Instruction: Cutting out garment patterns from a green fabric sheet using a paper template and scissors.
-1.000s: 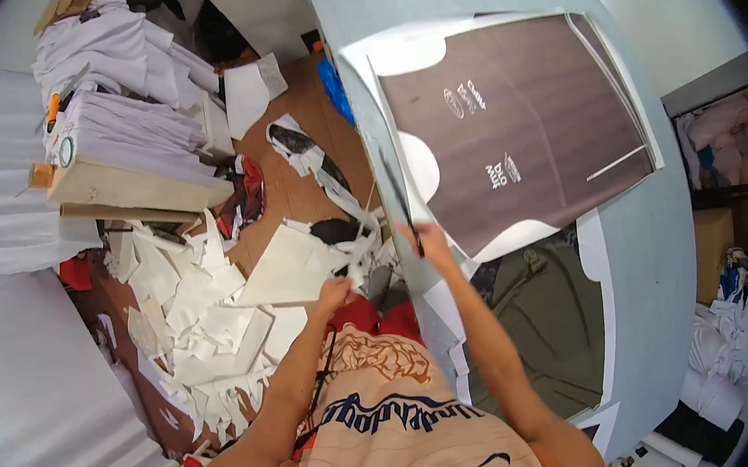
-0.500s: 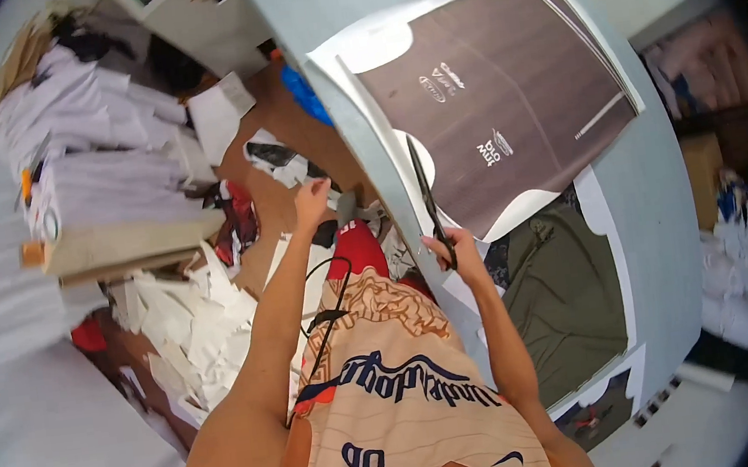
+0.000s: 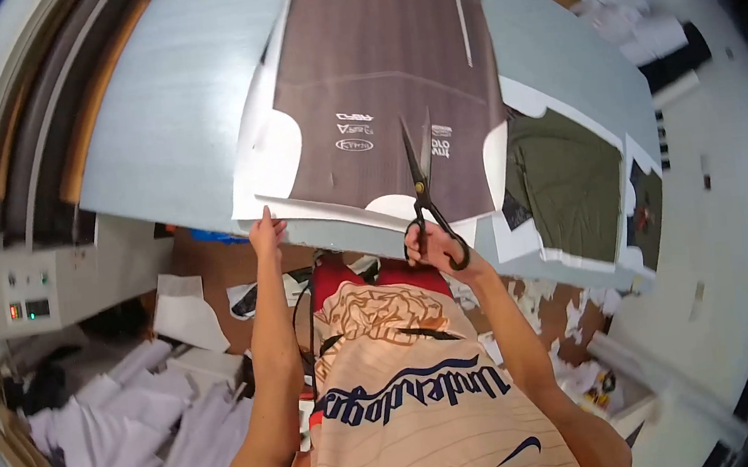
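My left hand [image 3: 267,234] reaches to the front left corner of the white paper sheet [image 3: 253,173], fingers apart and fingertips at its edge. My right hand [image 3: 433,245] grips black-handled scissors [image 3: 420,184] by the loops, blades pointing up over the brown printed fabric piece [image 3: 382,57]. That piece lies on the white paper on the pale blue table [image 3: 146,93]. To its right is a folded olive fabric [image 3: 567,188] with white paper borders.
Fabric rolls or bars [image 3: 19,117] line the left side above a machine with a control panel [image 3: 30,291]. White piles of sheets [image 3: 115,429] lie lower left, scraps cover the brown floor [image 3: 569,322], and more cloth [image 3: 636,19] is beyond the table's right.
My view has turned rightward to face the table squarely. My left hand has moved up to the paper's edge; my right hand still holds the scissors, their blades now pointing over the brown piece.
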